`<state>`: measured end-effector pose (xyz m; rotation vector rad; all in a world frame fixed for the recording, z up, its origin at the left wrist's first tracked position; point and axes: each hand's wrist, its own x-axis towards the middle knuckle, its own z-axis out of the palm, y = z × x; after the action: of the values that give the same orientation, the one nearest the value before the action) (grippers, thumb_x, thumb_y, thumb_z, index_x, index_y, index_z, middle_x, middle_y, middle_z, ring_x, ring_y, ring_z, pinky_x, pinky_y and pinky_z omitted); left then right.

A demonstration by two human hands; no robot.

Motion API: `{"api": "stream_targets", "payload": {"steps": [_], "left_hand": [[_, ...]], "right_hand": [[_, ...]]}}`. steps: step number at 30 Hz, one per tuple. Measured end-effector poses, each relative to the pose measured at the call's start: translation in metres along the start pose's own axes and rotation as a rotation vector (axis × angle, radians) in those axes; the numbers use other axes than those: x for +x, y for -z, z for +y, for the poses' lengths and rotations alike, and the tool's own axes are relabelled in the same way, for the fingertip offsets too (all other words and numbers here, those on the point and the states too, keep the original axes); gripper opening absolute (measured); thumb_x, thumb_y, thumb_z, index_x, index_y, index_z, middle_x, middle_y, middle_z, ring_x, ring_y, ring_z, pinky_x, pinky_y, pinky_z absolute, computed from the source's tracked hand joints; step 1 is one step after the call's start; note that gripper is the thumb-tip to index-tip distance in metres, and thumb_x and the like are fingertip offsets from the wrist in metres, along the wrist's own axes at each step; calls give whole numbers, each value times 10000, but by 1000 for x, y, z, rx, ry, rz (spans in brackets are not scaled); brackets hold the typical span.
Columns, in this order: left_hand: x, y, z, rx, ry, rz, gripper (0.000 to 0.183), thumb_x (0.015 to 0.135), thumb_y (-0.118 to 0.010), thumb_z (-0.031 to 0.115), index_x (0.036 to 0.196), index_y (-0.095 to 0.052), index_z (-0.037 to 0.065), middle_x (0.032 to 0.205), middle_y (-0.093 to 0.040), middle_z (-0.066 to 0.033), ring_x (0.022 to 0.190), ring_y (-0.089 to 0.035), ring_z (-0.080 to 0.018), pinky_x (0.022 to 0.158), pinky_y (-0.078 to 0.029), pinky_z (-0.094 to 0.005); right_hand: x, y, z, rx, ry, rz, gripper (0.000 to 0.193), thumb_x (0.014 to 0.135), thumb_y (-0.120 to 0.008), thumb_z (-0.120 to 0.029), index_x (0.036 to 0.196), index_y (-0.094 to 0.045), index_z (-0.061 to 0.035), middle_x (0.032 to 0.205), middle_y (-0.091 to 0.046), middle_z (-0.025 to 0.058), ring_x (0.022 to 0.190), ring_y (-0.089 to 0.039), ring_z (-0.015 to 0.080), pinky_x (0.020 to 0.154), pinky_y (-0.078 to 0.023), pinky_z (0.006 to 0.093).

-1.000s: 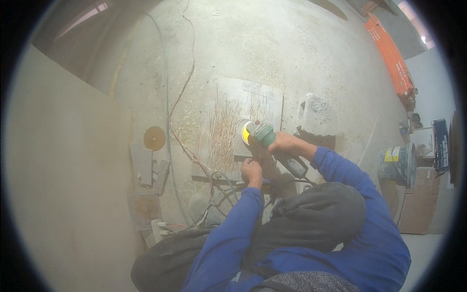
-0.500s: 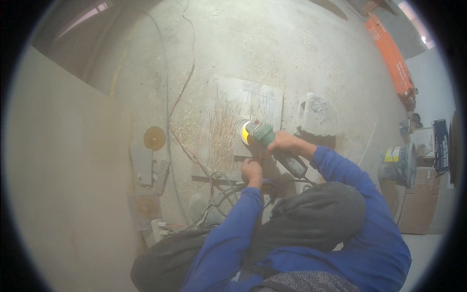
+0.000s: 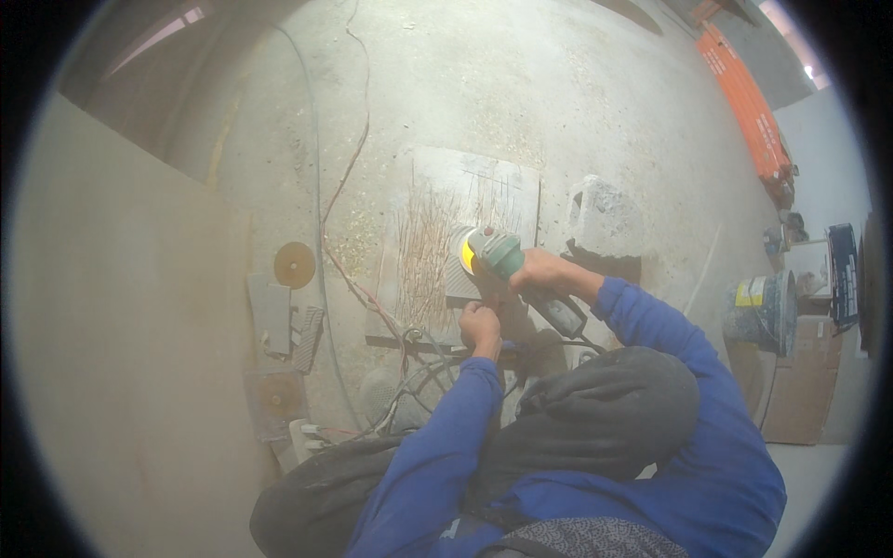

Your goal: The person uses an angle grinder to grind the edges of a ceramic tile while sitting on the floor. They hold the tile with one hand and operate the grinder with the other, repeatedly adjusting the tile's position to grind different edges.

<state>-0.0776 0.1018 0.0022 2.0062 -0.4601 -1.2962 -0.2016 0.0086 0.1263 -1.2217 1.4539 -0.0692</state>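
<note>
My right hand [image 3: 542,272] is wrapped firmly around the green angle grinder [image 3: 503,253], its yellow-faced disc over a grey ribbed tile piece [image 3: 458,285] that lies on the scored board [image 3: 423,246]. My left hand [image 3: 480,327] is curled nearly into a fist at the tile's near edge; whether it pinches it, I can't tell. At right, the orange package [image 3: 744,102] carries pale print, the bucket [image 3: 770,324] a yellow-and-white label, and the dark blue box [image 3: 843,274] light markings, all too small to read.
</note>
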Motion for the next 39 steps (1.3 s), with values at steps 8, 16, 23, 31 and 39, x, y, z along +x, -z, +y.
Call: {"api": "stream_targets", "payload": {"steps": [8, 16, 23, 31, 39], "left_hand": [[-1, 0, 0, -38, 2, -12, 329, 860, -794, 381, 831, -718, 62, 819, -736, -87, 790, -685, -259, 733, -483, -413], [-4, 3, 2, -50, 0, -28, 369, 861, -805, 407, 836, -701, 54, 777, -711, -75, 743, -642, -225, 702, -464, -400], [-5, 3, 3, -60, -14, -15, 363, 853, -809, 404, 836, -704, 57, 788, -719, -88, 749, -644, -235, 701, -462, -401], [7, -7, -15, 50, -66, 37, 361, 873, -761, 392, 820, -700, 40, 807, -731, -107, 787, -676, -289, 755, -488, -434], [33, 30, 1, -308, -71, -236, 368, 838, -781, 190, 1031, -589, -57, 946, -706, -216, 867, -692, -286, 826, -518, -439]], "right_hand": [[1, -1, -2, -1, -49, 8, 315, 700, -733, -186, 889, -660, 55, 806, -649, 111, 707, -615, 189, 625, -500, 353], [7, -1, 0, -13, -37, 2, 368, 678, -764, -154, 981, -659, 27, 872, -667, 109, 741, -644, 187, 668, -529, 341], [3, -4, 3, -10, 1, 20, 386, 670, -754, -214, 925, -679, 65, 848, -676, 137, 756, -627, 210, 683, -511, 354], [4, -5, 4, -47, 43, 41, 413, 670, -753, -223, 948, -671, 71, 864, -691, 156, 777, -653, 229, 700, -521, 359], [-25, 24, 9, -144, 229, 207, 515, 656, -759, -181, 1099, -645, 56, 966, -709, 166, 907, -678, 255, 840, -524, 361]]}}
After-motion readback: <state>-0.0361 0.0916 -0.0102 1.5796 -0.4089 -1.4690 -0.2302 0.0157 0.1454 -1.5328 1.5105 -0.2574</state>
